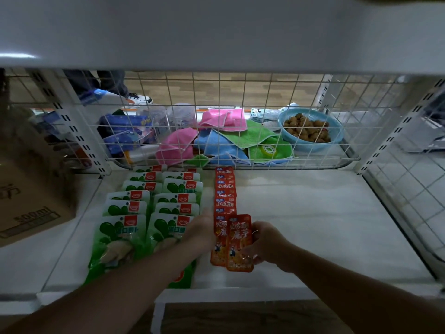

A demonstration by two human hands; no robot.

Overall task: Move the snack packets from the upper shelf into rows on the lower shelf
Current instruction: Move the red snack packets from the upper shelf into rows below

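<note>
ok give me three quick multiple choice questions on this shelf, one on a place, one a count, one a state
1. Where is the blue basket? A behind the wire mesh B in front of it C above the top shelf
2. How many rows of green packets? A one B two C four
3. The right hand is: A open, empty B holding a green packet C holding a red packet
Answers: 1 A, seen through the mesh; 2 B, two rows side by side; 3 C, fingers pinch its edge.
</note>
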